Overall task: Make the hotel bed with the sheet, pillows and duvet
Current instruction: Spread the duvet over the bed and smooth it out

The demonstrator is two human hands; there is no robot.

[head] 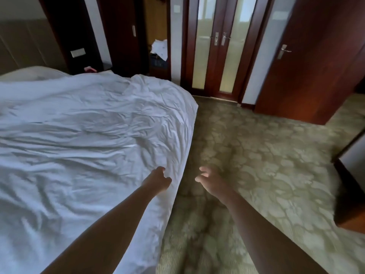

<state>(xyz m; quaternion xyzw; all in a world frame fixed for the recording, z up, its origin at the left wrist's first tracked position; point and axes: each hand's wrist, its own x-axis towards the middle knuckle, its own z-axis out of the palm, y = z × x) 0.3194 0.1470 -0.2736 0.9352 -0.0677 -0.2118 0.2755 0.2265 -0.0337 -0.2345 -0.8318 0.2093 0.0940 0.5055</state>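
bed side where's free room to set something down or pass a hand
Free: the wrinkled bed and the carpet between it and the brown door. Tight: the gap between left hand and right hand.

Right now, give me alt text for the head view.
A person's left hand reaches to the edge of a wrinkled white sheet; the right hand hovers over patterned carpet. Dark wooden doors stand beyond.

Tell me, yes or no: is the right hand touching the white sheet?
No: the right hand hangs over the patterned carpet, clear of the edge of the white sheet and holding nothing.
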